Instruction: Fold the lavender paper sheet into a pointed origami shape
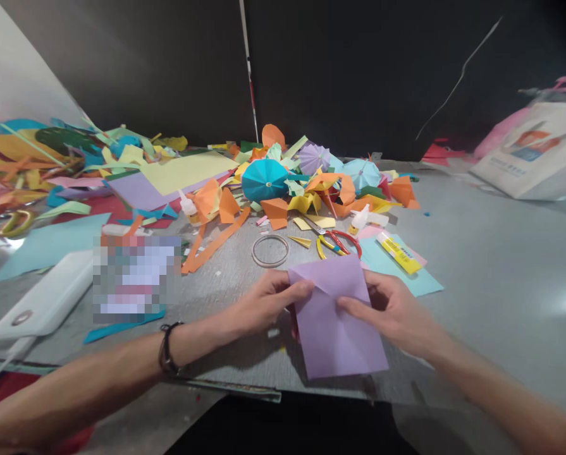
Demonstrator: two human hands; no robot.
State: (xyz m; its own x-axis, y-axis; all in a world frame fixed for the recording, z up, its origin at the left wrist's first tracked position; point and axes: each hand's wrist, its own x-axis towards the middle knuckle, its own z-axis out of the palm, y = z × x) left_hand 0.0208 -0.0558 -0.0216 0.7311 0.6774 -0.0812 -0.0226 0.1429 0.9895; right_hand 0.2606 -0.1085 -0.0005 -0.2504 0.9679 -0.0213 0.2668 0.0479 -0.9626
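Observation:
Between my two hands is a purple sheet of paper (pixel 337 335), tilted above the front of the grey table, with faint creases across its face. My left hand (pixel 283 294) grips its left edge, thumb on top and fingers behind. On the opposite edge my right hand (pixel 387 309) pinches the sheet the same way, its thumb pressed near the middle. Just beyond the paper lie red-handled scissors (pixel 344 241), a silver ring (pixel 270 251) that looks like a roll of tape or wire, and a small yellow paper cone (pixel 300 241).
Paper scraps and folded paper umbrellas (pixel 264 180) pile along the back. A yellow glue tube (pixel 399 253) rests on blue paper at right, near a small glue bottle (pixel 360 220). A white power bank (pixel 45 297) with a cable lies left. A white bag (pixel 534 151) stands far right.

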